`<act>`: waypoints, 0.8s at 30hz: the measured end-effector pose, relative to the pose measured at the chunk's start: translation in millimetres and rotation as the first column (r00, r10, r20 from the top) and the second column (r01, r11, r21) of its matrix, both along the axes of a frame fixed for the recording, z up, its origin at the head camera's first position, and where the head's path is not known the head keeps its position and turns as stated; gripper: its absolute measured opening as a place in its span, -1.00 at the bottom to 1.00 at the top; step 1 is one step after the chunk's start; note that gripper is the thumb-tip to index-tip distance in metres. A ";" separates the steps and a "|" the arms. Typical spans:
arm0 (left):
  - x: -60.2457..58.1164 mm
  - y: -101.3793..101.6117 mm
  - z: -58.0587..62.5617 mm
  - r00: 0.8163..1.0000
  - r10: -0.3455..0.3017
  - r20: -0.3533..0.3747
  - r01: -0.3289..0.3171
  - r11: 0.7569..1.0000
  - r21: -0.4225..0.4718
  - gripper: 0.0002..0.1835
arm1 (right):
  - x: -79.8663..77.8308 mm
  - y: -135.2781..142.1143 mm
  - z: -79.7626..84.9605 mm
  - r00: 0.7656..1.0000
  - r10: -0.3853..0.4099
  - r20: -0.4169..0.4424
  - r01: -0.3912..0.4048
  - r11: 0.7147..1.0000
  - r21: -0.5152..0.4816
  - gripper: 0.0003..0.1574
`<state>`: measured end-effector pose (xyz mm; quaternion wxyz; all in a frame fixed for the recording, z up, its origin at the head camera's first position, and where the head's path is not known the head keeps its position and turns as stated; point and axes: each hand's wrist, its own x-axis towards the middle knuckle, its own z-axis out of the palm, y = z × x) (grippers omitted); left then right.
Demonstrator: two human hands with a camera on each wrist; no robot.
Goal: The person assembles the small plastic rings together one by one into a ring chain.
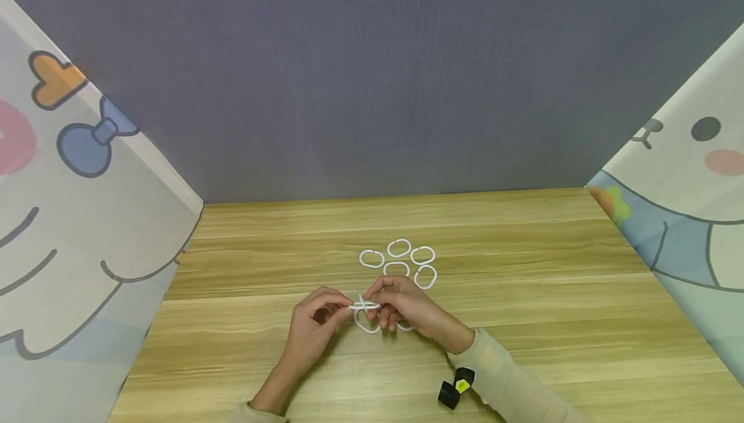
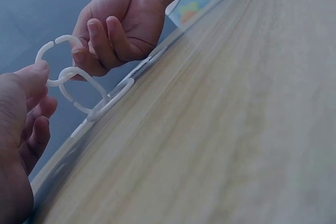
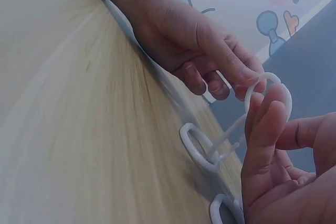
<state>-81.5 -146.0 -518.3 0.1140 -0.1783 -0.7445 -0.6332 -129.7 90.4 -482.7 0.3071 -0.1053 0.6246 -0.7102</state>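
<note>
My left hand [image 1: 314,325] pinches one side of a white plastic link ring [image 2: 68,39] between thumb and fingertips. The thumb and index finger of my right hand [image 1: 409,307] pinch the opposite side. This ring has a small gap in its upper edge. A second white link [image 2: 93,81] hangs through it, tilted. Below, a third link [image 1: 367,330] lies at the table surface, and the hanging link passes through it in the right wrist view. Partly hidden under the right hand is another white link [image 1: 405,328].
Several loose white links [image 1: 399,248] lie in a cluster on the wooden table [image 1: 261,248] just beyond the hands. A black device with a yellow mark [image 1: 463,381] is at the right sleeve. A grey panel [image 1: 383,87] stands behind, with cartoon-printed panels at both sides.
</note>
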 end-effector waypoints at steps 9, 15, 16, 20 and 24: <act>-0.3 1.3 1.5 0.998 0.059 0.019 -0.060 0.998 0.030 -0.82 | -1.4 1.2 1.5 0.999 -0.015 -0.043 0.016 0.999 0.027 -0.77; -0.3 1.7 3.0 0.995 0.089 0.034 -0.090 0.996 0.024 -0.83 | -4.4 1.9 3.3 0.994 -0.052 -0.099 0.058 0.997 0.053 -0.72; -0.2 1.9 3.4 0.995 0.094 0.037 -0.095 0.995 0.024 -0.83 | -4.7 2.0 3.4 0.992 -0.060 -0.110 0.067 0.996 0.058 -0.72; -0.4 2.5 3.7 0.993 0.105 0.049 -0.106 0.994 0.024 -0.85 | -6.1 2.6 3.4 0.984 -0.093 -0.155 0.107 0.991 0.083 -0.70; -0.7 2.6 3.9 0.992 0.112 0.060 -0.114 0.993 0.026 -0.86 | -8.8 2.8 3.6 0.975 -0.134 -0.179 0.153 0.984 0.096 -0.70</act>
